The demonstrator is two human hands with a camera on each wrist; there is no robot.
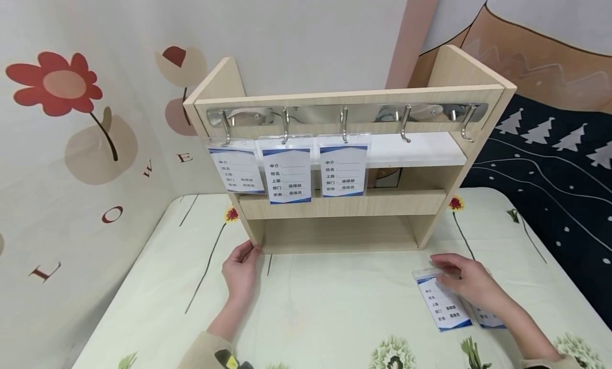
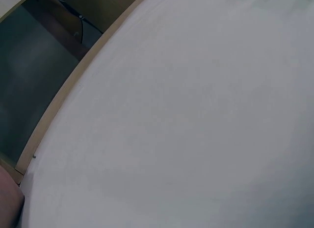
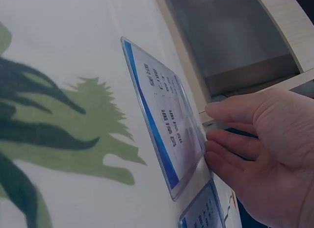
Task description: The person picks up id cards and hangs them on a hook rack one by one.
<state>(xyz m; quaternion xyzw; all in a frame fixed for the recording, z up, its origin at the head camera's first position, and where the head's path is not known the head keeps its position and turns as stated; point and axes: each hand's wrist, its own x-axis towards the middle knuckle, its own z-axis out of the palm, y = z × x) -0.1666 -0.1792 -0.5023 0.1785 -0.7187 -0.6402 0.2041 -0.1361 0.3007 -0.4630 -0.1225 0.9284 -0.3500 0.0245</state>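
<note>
A wooden shelf rack [image 1: 344,204] stands on the table, with a metal hook rail [image 1: 311,114] across its front. My left hand [image 1: 241,271] grips the rack's lower left front corner; in the left wrist view only a bit of that hand [image 2: 9,203] shows. Over a badge in a clear sleeve [image 1: 447,308] lying on the table is my right hand [image 1: 470,284]. Its fingertips are right at the badge's top edge, with thumb and fingers apart in the right wrist view. Partly under this hand lies a second badge [image 1: 490,320].
Three similar badges hang from the left hooks: a left one [image 1: 237,170], a middle one [image 1: 287,170] and a right one [image 1: 342,170]. Two hooks [image 1: 405,123] on the right carry nothing. A flowered cloth [image 1: 334,300] covers the table; printed curtains [image 1: 129,135] stand around it.
</note>
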